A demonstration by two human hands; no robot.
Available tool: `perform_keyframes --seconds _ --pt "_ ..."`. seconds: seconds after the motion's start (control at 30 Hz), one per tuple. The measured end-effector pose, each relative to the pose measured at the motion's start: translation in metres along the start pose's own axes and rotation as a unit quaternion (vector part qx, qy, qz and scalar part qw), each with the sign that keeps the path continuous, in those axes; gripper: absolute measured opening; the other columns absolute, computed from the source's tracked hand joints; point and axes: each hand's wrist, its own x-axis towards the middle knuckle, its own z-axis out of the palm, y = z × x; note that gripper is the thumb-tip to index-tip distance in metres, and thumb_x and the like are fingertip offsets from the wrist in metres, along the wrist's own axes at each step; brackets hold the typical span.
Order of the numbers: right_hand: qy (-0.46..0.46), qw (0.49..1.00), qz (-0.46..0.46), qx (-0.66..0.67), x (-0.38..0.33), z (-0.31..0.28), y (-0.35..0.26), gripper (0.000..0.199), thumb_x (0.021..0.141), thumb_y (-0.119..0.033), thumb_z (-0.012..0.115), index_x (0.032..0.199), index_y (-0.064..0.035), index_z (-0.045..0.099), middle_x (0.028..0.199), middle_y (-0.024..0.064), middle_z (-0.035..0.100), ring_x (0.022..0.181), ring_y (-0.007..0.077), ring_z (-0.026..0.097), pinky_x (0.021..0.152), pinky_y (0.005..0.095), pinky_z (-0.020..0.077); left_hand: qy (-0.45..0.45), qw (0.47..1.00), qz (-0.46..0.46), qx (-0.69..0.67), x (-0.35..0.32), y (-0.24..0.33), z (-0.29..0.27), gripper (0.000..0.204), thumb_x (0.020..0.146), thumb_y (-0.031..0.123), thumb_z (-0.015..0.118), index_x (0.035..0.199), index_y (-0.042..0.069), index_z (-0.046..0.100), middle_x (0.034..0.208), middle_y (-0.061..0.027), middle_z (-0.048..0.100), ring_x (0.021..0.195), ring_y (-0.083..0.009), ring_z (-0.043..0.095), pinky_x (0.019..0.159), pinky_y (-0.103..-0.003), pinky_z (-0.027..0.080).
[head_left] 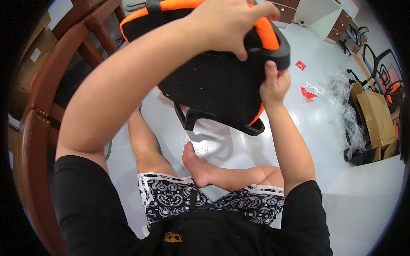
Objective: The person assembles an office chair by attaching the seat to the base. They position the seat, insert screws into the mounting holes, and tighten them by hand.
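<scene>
A partly assembled office chair (213, 83) with black panels and orange mesh edging is tilted up in front of me, a black flat panel with small holes facing me. My left hand (226, 27) reaches across over its top right, thumb and index finger spread wide near the orange edge; the other fingers are partly hidden. Below it, my right hand (275, 87) is closed around the black armrest (279, 55) at the chair's right side, thumb upward. Another black armrest (222, 118) sticks out along the lower side, above the floor.
Brown leather-like furniture (40, 149) stands close on my left, with cardboard boxes (40, 49) behind it. At right lie clear plastic wrap (339, 96), red scraps (307, 92) and an open carton (376, 115). Mesh office chairs (382, 68) and desk drawers (341, 23) are farther back. My bare legs are on the floor.
</scene>
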Motion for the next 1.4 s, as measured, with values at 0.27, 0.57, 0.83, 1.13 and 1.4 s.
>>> perform_keyframes --seconds 0.27,0.57,0.83,1.13,1.4 --pt "0.009 0.993 0.03 0.112 -0.047 -0.043 0.032 0.069 0.082 -0.052 0.056 0.115 0.0071 0.045 0.111 0.0115 0.055 0.101 0.0193 0.054 0.088 0.0315 0.0419 0.258 0.96 0.077 0.075 0.007 0.033 0.08 0.04 0.068 0.024 0.064 0.106 0.024 0.053 0.103 -0.0091 0.056 0.101 -0.0229 0.051 0.081 -0.044 0.033" --pt "0.001 0.989 -0.015 0.146 -0.096 -0.069 0.047 0.068 0.082 -0.054 0.052 0.112 0.0068 0.05 0.112 0.0159 0.056 0.104 0.0253 0.055 0.091 0.0348 0.0403 0.328 0.91 0.113 0.227 -0.02 0.082 0.127 0.072 0.051 0.024 0.078 0.118 0.031 0.051 0.106 0.0 0.049 0.098 -0.0208 0.047 0.082 -0.044 0.028" --pt "-0.016 0.997 0.017 0.072 -0.134 -0.089 0.037 0.057 0.086 -0.047 0.052 0.114 0.0031 0.05 0.112 0.0183 0.056 0.104 0.0313 0.053 0.089 0.0359 0.0398 0.193 0.96 -0.008 0.202 -0.042 0.14 0.128 0.075 0.046 0.032 0.079 0.116 0.025 0.053 0.103 -0.0018 0.051 0.093 -0.0192 0.049 0.079 -0.044 0.027" --pt "0.004 0.999 0.009 0.046 -0.138 -0.085 0.04 0.054 0.084 -0.048 0.052 0.114 -0.0028 0.05 0.105 0.0197 0.055 0.096 0.0391 0.051 0.083 0.0417 0.0411 0.007 0.945 0.021 0.327 -0.019 0.154 0.091 0.074 0.048 0.043 0.08 0.11 0.015 0.05 0.103 -0.0073 0.057 0.095 -0.0247 0.057 0.075 -0.042 0.043" --pt "-0.004 0.999 0.015 0.045 -0.139 -0.086 0.04 0.055 0.084 -0.049 0.051 0.113 -0.0023 0.05 0.105 0.0202 0.054 0.098 0.039 0.049 0.084 0.0425 0.0404 -0.202 0.927 0.049 0.313 0.017 0.162 0.093 0.066 0.052 0.049 0.077 0.096 0.004 0.055 0.087 -0.0125 0.063 0.084 -0.0259 0.063 0.069 -0.036 0.051"
